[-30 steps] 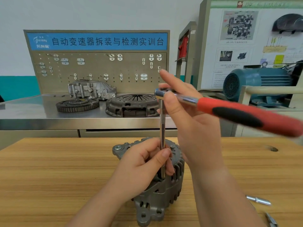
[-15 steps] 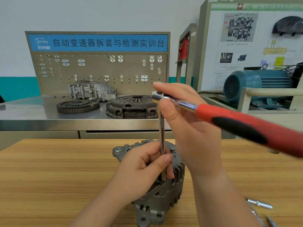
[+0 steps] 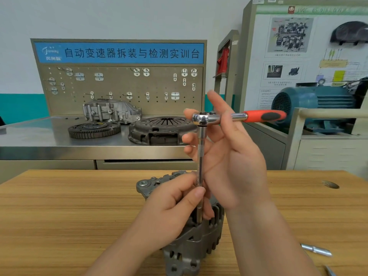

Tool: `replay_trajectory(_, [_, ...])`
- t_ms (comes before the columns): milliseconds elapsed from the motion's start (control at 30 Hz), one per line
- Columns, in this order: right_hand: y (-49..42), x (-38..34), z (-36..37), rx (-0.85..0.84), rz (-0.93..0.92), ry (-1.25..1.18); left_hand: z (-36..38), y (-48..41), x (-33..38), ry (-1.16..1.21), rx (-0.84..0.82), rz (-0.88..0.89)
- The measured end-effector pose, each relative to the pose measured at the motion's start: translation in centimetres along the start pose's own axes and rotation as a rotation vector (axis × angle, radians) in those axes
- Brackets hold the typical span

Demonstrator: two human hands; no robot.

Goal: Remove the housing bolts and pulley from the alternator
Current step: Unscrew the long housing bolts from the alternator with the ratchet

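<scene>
Head view: a grey cast-metal alternator [image 3: 191,246] stands on the wooden table [image 3: 59,216], at the near middle. Its housing has slotted vents round the side and a mounting ear with a bushed hole at upper left. A slim extension bar [image 3: 201,148] rises upright from its top to a ratchet [image 3: 258,116] with a red-and-black handle. The left hand [image 3: 171,212] grips the bar low down, thumb and fingers curled round it. The right hand [image 3: 229,156] holds the ratchet's head between thumb and fingers, forefinger raised.

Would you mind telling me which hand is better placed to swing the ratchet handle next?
The right hand: it holds the ratchet by its head, while the left hand pinches the extension bar low over the alternator, steadying it.
</scene>
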State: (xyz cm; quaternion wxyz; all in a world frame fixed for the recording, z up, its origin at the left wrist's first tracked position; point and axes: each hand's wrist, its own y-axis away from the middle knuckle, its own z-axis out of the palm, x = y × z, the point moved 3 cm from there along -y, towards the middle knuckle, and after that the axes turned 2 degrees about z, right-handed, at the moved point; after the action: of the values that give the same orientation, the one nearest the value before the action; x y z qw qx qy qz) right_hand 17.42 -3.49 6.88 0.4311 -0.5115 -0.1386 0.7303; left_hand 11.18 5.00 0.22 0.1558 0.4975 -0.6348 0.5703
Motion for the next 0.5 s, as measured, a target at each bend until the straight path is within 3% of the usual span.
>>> replay_trajectory(100, [0.1,0.0,-0.1,0.024,-0.177,0.164,0.0,0.1,0.1,-0.003,0.025,0.004])
replay_trajectory(200, [0.7,-1.0,-0.1,0.053,-0.497,0.688,0.0,0.1,0.0,-0.028,0.036,-0.004])
replay_trajectory(267, [0.8,-0.9,0.0,0.054,-0.523,0.886,0.1,0.1,-0.2,-0.025,0.043,-0.007])
replay_trajectory(333, [0.7,-0.5,0.3,0.043,-0.441,0.755,0.1,0.1,-0.3,-0.017,0.056,-0.009])
replay_trajectory(500, [0.2,0.2,0.4,0.054,-0.121,0.100,0.1,0.1,-0.2,0.006,0.023,-0.009])
